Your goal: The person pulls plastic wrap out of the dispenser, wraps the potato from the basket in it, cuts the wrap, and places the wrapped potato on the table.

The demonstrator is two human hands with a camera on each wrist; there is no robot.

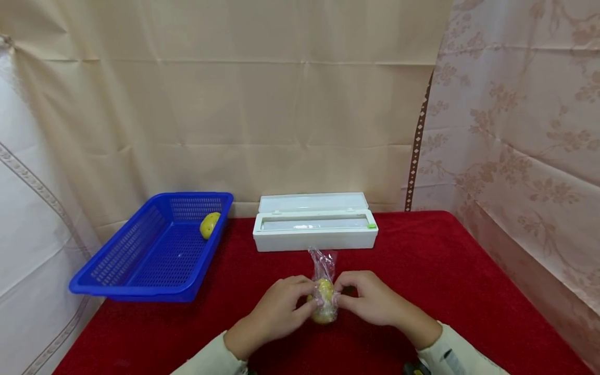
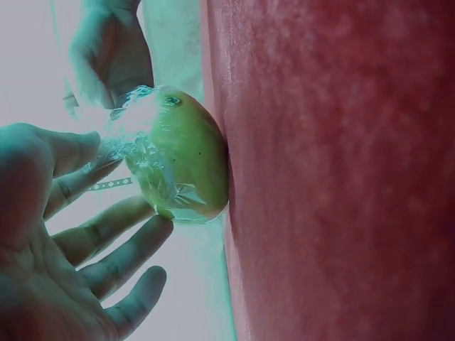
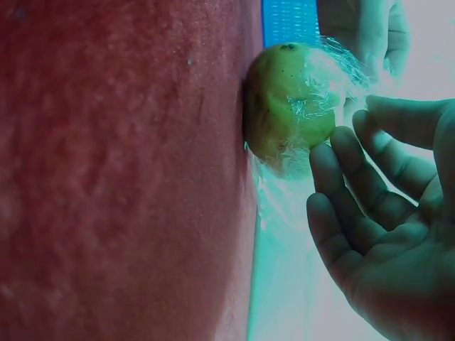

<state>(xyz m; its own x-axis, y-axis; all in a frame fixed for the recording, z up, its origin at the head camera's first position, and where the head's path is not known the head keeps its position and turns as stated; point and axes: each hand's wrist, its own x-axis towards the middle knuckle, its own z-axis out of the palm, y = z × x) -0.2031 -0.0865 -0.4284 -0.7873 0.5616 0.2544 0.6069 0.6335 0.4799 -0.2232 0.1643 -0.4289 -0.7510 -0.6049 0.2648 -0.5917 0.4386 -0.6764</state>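
A yellow mango, partly wrapped in clear cling film, sits on the red cloth between both hands. My left hand pinches the film at the mango's left side between thumb and index finger. In the left wrist view, the other fingers of that hand are spread, with one fingertip against the mango. From the opposite side my right hand pinches film between thumb and forefinger. The right wrist view shows its remaining fingers loosely bent beside the mango. Loose film stands up beyond the fruit.
A white cling film dispenser box with its lid raised stands behind the hands. On the left, a blue plastic basket holds another yellow mango. Red cloth covers the table, and curtains hang behind it.
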